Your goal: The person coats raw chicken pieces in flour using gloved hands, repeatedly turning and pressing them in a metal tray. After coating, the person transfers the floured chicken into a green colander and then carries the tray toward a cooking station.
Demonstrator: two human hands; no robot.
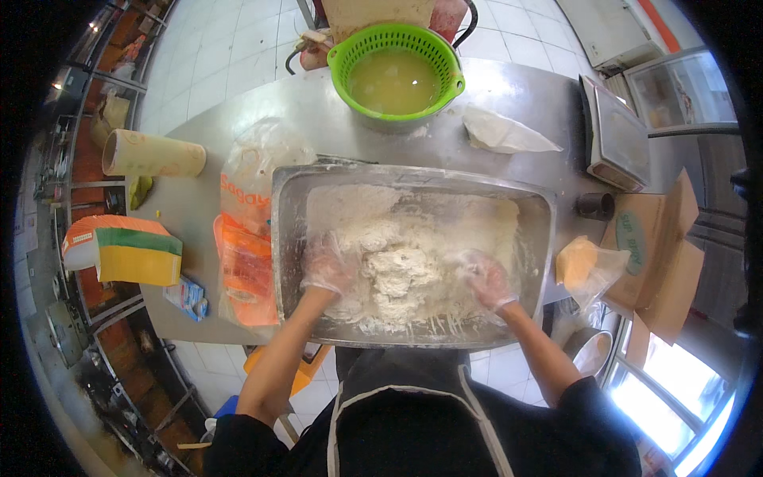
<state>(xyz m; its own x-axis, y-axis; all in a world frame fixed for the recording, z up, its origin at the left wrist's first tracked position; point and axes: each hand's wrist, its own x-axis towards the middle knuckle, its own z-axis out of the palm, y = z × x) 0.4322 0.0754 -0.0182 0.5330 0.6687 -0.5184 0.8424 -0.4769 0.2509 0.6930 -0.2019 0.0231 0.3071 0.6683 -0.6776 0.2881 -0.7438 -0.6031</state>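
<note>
A deep rectangular metal tray lies before me, its inside spread with white flour. Pale, craggy flour-coated pieces are heaped near its middle; what is under the coating cannot be seen. My left hand, in a clear plastic glove, is down in the flour left of the heap. Blur and flour hide its fingertips. On the heap's right, my right hand, gloved the same way, hovers at the flour with fingers loosely apart. Nothing shows in its grasp.
Behind the tray stands a green colander holding cloudy yellowish liquid. A flat-topped scale, an opened cardboard box and a bag of orange powder are at right. Orange-printed plastic packaging lies against the tray's left side.
</note>
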